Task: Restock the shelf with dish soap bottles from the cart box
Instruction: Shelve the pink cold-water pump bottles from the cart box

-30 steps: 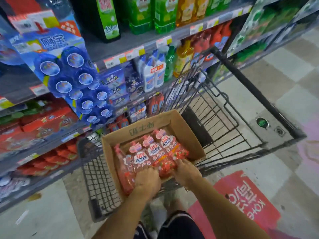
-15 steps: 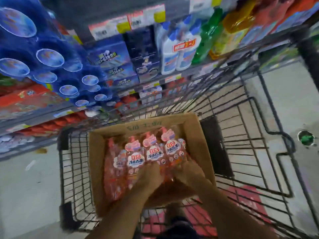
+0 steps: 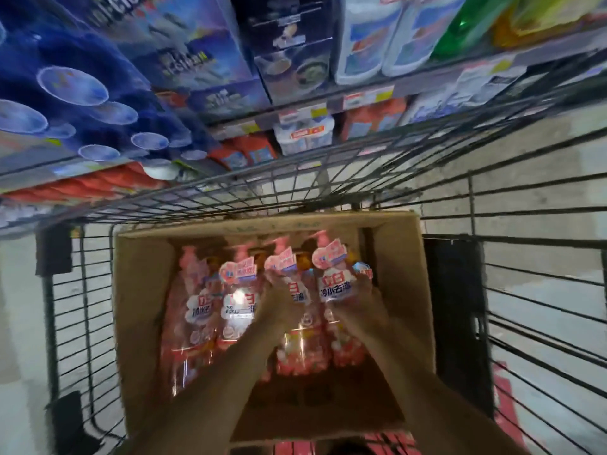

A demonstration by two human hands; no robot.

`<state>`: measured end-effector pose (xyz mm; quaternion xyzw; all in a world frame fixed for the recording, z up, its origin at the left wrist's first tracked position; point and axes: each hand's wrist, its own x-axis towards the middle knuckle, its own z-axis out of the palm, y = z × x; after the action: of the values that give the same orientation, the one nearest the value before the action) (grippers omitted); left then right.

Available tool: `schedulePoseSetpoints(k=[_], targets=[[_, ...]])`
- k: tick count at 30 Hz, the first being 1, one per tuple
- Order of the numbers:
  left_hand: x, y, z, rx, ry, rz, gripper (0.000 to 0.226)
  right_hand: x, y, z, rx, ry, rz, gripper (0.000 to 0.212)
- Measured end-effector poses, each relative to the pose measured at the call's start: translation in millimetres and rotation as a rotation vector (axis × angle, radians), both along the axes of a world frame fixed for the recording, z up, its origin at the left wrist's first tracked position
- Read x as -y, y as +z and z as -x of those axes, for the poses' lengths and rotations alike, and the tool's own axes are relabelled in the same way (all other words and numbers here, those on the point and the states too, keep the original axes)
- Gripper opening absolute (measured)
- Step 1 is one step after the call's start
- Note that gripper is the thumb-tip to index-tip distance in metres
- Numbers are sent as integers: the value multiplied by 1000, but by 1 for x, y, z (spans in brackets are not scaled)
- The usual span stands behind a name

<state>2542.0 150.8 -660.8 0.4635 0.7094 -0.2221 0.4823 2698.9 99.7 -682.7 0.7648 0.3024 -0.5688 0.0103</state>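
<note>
The dish soap bottles [image 3: 272,310] lie in a row inside the cardboard box [image 3: 138,310], which sits in the wire cart [image 3: 525,290]. Their long axes run from the near end of the box toward the far end, with pump tops and paper tags at the far end, toward the shelf [image 3: 328,103], and their red bases toward the person. The labels face up.

The left hand [image 3: 276,307] is down on a bottle near the middle of the row, and the right hand [image 3: 364,310] is on the bottle nearest the right wall of the box. Both look curled around the bottle bodies, but motion blur hides the fingers, so I cannot tell whether either grip is closed.

To lift well, each hand should probably take one bottle around its waist, below the tag, and draw it up and back so the pump clears the far wall of the box and the neighbouring bottles are not dragged along.
</note>
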Motion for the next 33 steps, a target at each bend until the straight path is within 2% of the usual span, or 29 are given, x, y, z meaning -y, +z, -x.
schedulePoseSetpoints(k=[5, 7, 9, 11, 13, 16, 19, 21, 23, 28, 29, 33], targets=[[-10, -12, 2, -41, 2, 48, 121, -11, -10, -17, -9, 106, 16, 100], [-10, -8, 0, -47, -37, 59, 114, -5, -8, -15, -14, 219, -11, 99], [-3, -8, -4, -32, -44, 72, 114, 6, -9, -15, -5, 239, -31, 104], [6, -10, -7, 30, 104, 117, 117, 19, -5, -17, -24, 97, -1, 104], [16, -14, -8, 99, 180, 74, 101, 30, 1, -19, -22, -85, 46, 97], [32, -5, -6, 160, 210, 6, 76, 42, 5, -24, -27, -246, 34, 90], [43, 3, 5, 168, 380, -23, 83, 48, 12, -25, -100, -374, -9, 88], [47, 10, 13, 211, 432, -19, 102, 52, 18, -28, -131, -370, -39, 86], [48, 24, 18, 264, 441, -59, 105, 54, 27, -31, -155, -335, -93, 83], [64, 57, 35, 332, 496, -203, 60, 54, 55, -33, -219, -391, -186, 76], [63, 64, 37, 350, 518, -235, 56, 53, 62, -32, -230, -426, -216, 76], [66, 79, 52, 425, 533, -305, 68, 52, 90, -12, -279, -432, -245, 74]])
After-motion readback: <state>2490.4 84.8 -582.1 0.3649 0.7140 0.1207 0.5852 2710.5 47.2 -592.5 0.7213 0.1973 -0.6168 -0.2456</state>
